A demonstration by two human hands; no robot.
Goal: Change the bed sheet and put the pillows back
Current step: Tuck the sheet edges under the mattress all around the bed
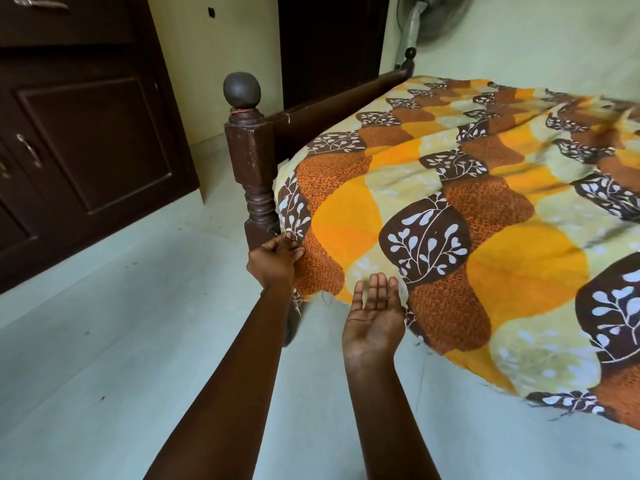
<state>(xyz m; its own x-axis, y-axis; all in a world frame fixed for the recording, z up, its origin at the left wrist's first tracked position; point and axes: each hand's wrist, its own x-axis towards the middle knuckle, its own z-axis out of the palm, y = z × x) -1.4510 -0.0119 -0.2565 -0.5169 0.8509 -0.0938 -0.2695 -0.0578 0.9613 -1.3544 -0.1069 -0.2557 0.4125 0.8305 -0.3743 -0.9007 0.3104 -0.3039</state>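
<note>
An orange, yellow and brown leaf-patterned bed sheet (pixel 450 209) is spread over the bed and hangs down over its near side. My left hand (pixel 275 259) pinches the sheet's hanging corner right beside the dark wooden bedpost (pixel 251 161). My right hand (pixel 375 313) is held palm up with fingers apart, just at the sheet's frayed lower edge, holding nothing. No pillows are in view.
A dark wooden footboard (pixel 332 105) runs back from the bedpost. Dark wooden cupboards (pixel 83 133) stand at the left across a strip of pale tiled floor (pixel 121 306). A pedestal fan (pixel 419 26) stands behind the bed's far corner.
</note>
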